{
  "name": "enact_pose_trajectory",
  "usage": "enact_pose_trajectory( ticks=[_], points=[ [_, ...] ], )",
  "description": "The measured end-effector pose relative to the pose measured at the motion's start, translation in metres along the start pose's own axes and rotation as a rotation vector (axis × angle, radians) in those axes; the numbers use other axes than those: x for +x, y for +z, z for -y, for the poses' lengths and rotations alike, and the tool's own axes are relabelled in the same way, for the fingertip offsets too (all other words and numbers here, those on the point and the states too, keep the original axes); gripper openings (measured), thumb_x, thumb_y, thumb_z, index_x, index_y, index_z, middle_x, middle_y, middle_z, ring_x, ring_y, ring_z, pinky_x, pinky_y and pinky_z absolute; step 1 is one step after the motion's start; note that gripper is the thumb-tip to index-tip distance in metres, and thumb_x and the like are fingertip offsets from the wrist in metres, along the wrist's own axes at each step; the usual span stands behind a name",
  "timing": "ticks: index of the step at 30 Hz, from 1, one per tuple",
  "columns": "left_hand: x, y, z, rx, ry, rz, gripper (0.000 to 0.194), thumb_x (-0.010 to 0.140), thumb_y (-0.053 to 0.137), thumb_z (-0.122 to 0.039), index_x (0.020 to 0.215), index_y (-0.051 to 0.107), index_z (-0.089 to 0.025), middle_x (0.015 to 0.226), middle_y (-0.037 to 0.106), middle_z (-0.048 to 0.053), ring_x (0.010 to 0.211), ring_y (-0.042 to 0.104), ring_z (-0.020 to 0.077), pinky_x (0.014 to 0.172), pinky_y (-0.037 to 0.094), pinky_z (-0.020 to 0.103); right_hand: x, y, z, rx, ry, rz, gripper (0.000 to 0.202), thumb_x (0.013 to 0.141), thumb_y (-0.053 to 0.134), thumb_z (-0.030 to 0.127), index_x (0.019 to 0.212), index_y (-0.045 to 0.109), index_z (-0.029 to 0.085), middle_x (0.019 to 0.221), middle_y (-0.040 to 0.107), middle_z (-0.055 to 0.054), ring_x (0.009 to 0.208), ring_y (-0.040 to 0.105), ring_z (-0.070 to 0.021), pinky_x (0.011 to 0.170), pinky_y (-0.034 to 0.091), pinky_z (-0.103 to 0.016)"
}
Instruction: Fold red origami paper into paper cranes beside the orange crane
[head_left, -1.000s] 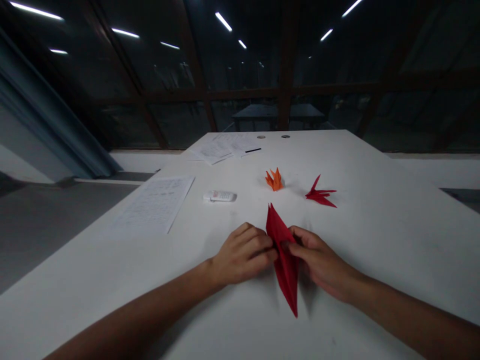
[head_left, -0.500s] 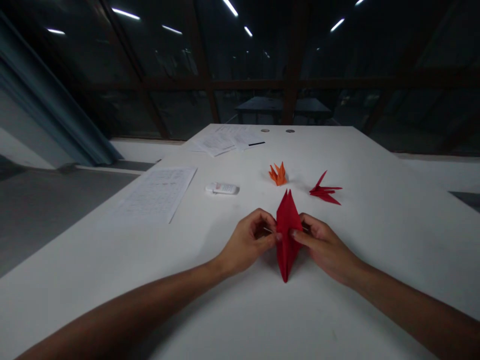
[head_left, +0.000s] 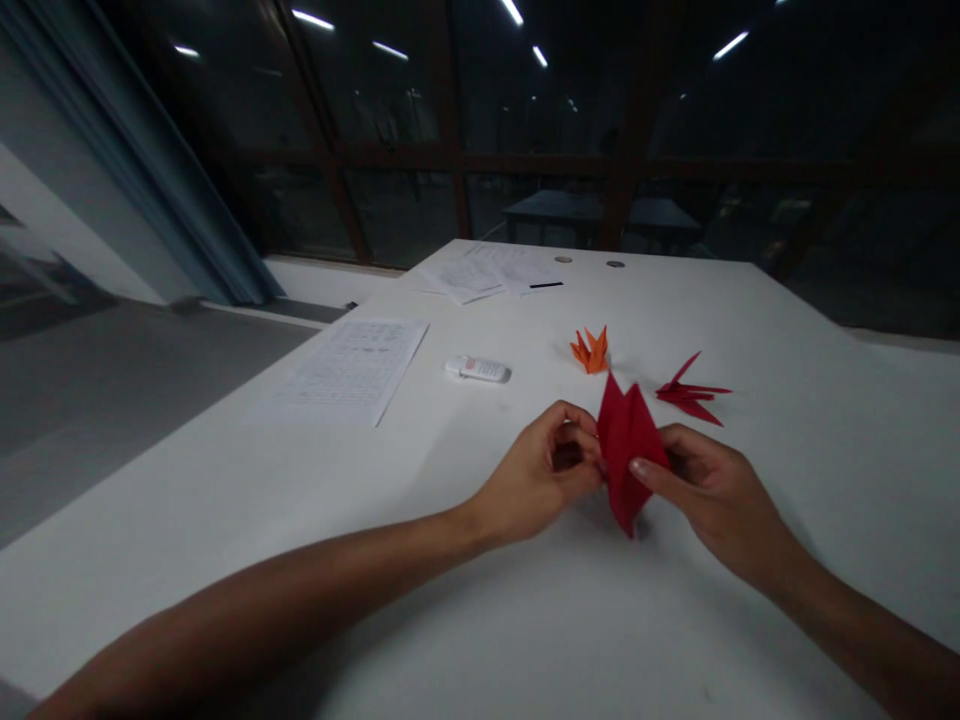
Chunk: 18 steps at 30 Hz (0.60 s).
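A folded red paper piece (head_left: 624, 452), diamond-shaped with two pointed tips at its top, stands upright just above the white table (head_left: 420, 620). My left hand (head_left: 536, 482) pinches its left edge between thumb and fingers. My right hand (head_left: 712, 495) grips its right edge, thumb across the front. The lower tip of the paper points down at the table between my hands.
Behind my hands lie a small orange folded paper figure (head_left: 591, 351) and a red folded paper figure (head_left: 690, 393). A white glue stick (head_left: 478, 369) and a printed sheet (head_left: 352, 366) lie to the left. More papers (head_left: 480, 272) rest at the far edge.
The red paper has been lifted from lying on the table to standing upright between both hands, and it looks shorter and wider. The view has shifted so my hands sit further right.
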<state>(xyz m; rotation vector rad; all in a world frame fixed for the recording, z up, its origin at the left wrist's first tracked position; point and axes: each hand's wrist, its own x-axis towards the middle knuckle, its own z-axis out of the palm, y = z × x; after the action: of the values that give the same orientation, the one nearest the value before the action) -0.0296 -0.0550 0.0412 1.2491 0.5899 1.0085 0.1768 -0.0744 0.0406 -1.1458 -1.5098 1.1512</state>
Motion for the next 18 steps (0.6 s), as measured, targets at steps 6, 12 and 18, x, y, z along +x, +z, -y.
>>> enact_pose_trajectory(
  ticks=[6, 12, 18],
  points=[
    [0.004, 0.001, 0.007, -0.176, -0.256, 0.036, 0.024, 0.092, 0.065, -0.033, 0.101, 0.046, -0.02, 0.083, 0.065, 0.002, 0.076, 0.07, 0.0163, 0.08, 0.057, 0.038, 0.016, -0.017, 0.01, -0.117, 0.141, 0.299, 0.014, 0.087, 0.068, 0.032, 0.093, 0.071, 0.02, 0.091, 0.074, -0.003, 0.083, 0.068, -0.0209, 0.076, 0.052, -0.034],
    [0.009, -0.016, 0.019, 0.198, -0.369, -0.088, 0.041, 0.093, 0.06, -0.045, 0.12, 0.039, -0.022, 0.119, 0.061, 0.012, 0.074, 0.071, 0.018, 0.073, 0.061, 0.043, 0.023, -0.031, -0.024, -0.203, 0.195, 0.464, 0.017, 0.087, 0.065, 0.033, 0.085, 0.074, 0.018, 0.079, 0.073, -0.002, 0.07, 0.063, -0.0183, 0.065, 0.048, -0.031],
    [0.009, -0.023, 0.015, 1.152, 0.244, 0.111, 0.029, 0.085, 0.069, -0.028, 0.113, 0.062, -0.023, 0.116, 0.063, 0.008, 0.104, 0.061, 0.0238, 0.091, 0.051, 0.041, 0.016, -0.021, -0.024, -0.458, -0.017, 0.473, 0.015, 0.087, 0.062, 0.023, 0.087, 0.077, 0.023, 0.077, 0.073, 0.0, 0.067, 0.062, -0.0167, 0.061, 0.045, -0.028]
  ],
)
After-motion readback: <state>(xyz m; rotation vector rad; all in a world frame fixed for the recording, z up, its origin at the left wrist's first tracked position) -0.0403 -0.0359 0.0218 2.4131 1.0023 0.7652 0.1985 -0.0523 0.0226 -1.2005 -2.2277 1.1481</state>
